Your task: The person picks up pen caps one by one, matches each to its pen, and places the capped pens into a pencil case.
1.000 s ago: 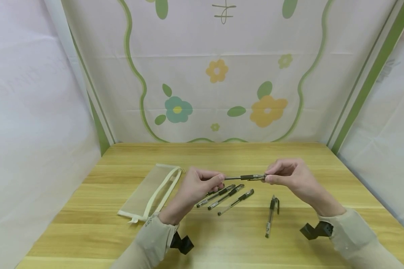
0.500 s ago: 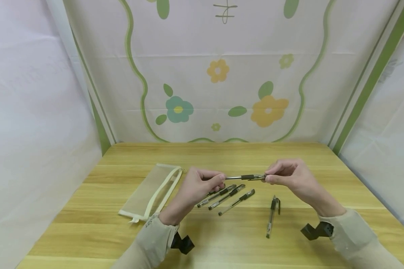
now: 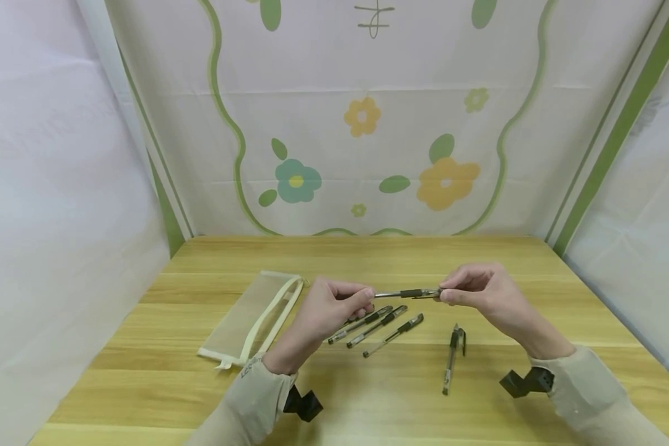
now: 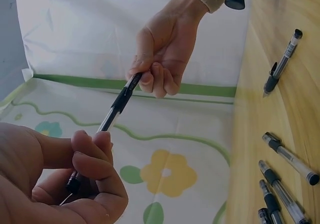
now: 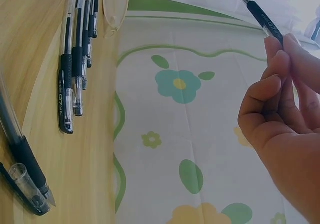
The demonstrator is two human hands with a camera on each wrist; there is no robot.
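A black gel pen (image 3: pixel 410 294) is held level above the table between both hands. My left hand (image 3: pixel 324 311) pinches its rear end, which the fingertips partly cover. At the cap end, my right hand (image 3: pixel 489 298) pinches the pen between thumb and fingers. The dark rubber grip and the clip side show between the hands in the head view. Beneath them, several similar pens (image 3: pixel 393 336) lie side by side on the table, one partly behind my left hand. Another pen (image 5: pixel 27 159) lies apart on the right with its tip bare, a clear cap (image 5: pixel 21 181) with a black clip beside it.
A cream mesh zip pouch (image 3: pixel 236 319) lies flat on the wooden table (image 3: pixel 368 402) at the left, its mouth parted. Fabric walls with printed flowers (image 3: pixel 446 183) enclose the back and sides. Each wrist carries a black camera mount (image 3: pixel 526 382).
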